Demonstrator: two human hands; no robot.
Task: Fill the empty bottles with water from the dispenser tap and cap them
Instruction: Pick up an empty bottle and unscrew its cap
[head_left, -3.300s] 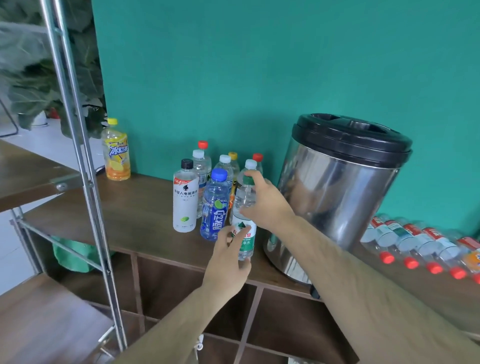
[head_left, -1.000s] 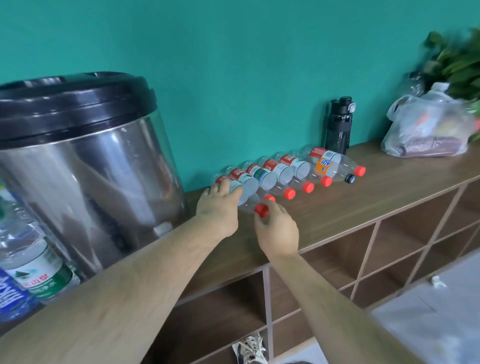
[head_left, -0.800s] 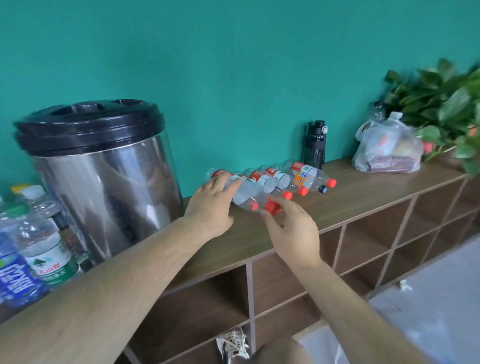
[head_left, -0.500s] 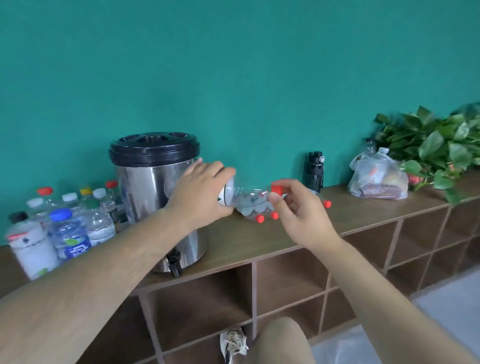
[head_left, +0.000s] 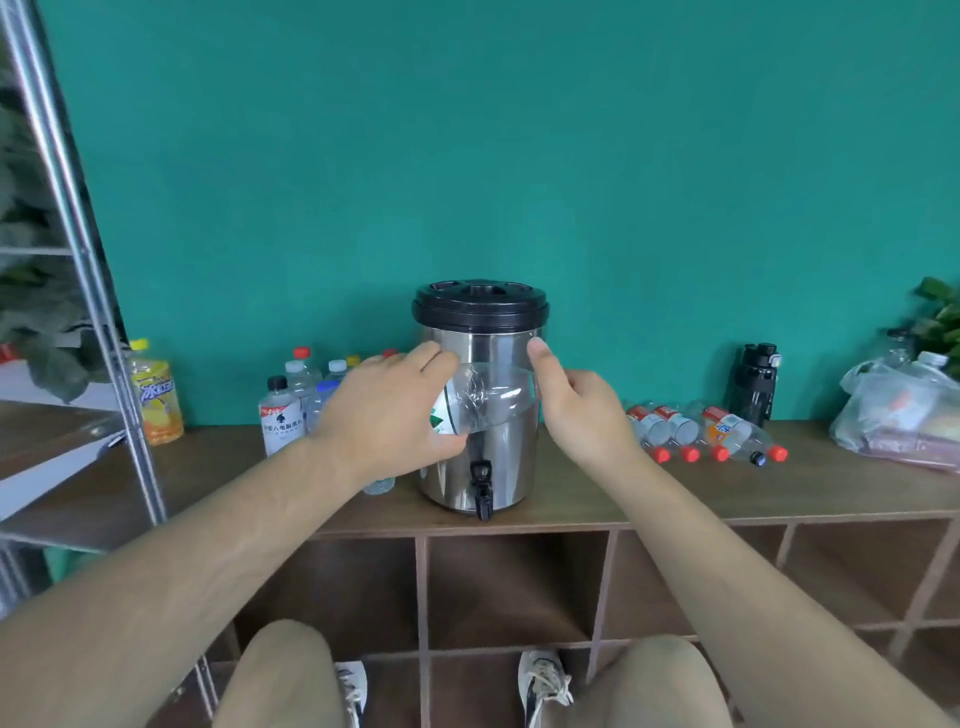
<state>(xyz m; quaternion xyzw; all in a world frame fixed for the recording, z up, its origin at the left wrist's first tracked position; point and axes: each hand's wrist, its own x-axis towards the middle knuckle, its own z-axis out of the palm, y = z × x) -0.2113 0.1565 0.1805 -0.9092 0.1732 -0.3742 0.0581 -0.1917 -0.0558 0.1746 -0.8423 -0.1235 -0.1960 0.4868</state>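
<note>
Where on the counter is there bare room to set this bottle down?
Bare wood: the front strip of the counter ahead of the lying empty bottles, and the gap between the yellow drink bottle and the upright bottles. Crowded: left of the dispenser and by the plastic bag.

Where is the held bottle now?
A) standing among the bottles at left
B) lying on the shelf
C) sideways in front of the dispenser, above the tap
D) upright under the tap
C: the bottle lies sideways between the left hand and right hand, across the dispenser, higher than the tap.
</note>
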